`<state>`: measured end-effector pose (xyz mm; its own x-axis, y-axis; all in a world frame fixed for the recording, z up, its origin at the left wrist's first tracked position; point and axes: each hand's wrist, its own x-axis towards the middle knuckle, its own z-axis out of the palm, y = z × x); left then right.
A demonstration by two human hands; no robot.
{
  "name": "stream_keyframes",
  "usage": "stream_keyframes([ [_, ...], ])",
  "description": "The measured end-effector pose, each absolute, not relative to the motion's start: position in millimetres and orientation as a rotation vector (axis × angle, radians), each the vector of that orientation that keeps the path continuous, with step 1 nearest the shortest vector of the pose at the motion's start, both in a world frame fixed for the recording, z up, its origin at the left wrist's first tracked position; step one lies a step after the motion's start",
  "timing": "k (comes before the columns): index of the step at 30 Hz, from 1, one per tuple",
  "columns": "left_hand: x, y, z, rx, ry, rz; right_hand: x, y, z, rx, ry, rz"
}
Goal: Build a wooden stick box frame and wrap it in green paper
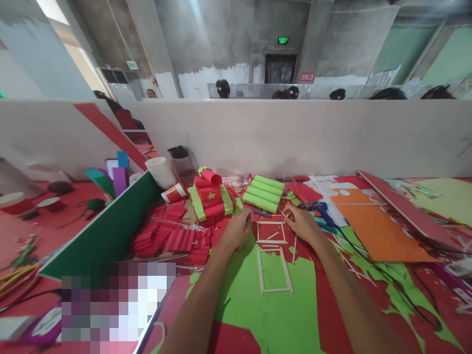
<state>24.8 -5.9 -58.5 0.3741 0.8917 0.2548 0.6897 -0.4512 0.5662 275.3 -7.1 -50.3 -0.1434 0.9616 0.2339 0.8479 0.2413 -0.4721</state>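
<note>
OK, centre of the pic: we've got both hands out over the red table (14,248). Our L hand (239,226) is just left of the upper stick frame (271,242), our R hand (301,223) by its upper right corner. L grip: fingers curled, tips turned away, so we can't tell if they're clamped on anything. R grip: fingertips bunched, but too small & blurry to say if they're pinching something. Both frames lie flat, one above the other; prob. central b/c either hand reaches them w/o stretching. The lower stick frame (260,271) sits on the green sheet (302,295), which likely makes pale wood easy to spot. A loose stick (294,249) lies just right of them, handy for our R side. Right of that hand: what looks like a blue glue gun (321,211), prob. parked within reach (messy spot, tbh). Green ridged panel (263,194) & red bundle w/ star (212,209) sit at the back, presumably to leave us room.
</note>
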Motion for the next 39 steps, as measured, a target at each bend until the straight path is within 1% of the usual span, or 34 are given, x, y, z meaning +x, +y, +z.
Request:
stream_keyframes([
  [5,24.7,-6.5,-55.6,2.282,1.41,0.73,274.3,-6.1,-54.8,-1.634,-2.081,0.312],
  [12,24.5,-6.6,-57.3,2.336,1.457,0.744,274.4,-5.3,-54.5,-1.605,-2.061,0.408],
  [19,20.4,-5.3,-57.5,2.215,1.662,0.62,274.5,-6.0,-53.0,-1.558,-2.052,0.458],
  [29,15.7,-4.8,-58.1,2.215,1.93,0.533,268.2,-9.7,-44.4,-1.487,-1.983,0.487],
  [36,11.4,-3.8,-60.1,2.198,1.974,0.51,259.7,-11.7,-44.7,-1.33,-1.852,0.699],
  [39,13.2,-2.7,-55.8,2.189,1.885,0.602,256.6,-12.6,-43.4,-1.298,-1.817,0.762],
])
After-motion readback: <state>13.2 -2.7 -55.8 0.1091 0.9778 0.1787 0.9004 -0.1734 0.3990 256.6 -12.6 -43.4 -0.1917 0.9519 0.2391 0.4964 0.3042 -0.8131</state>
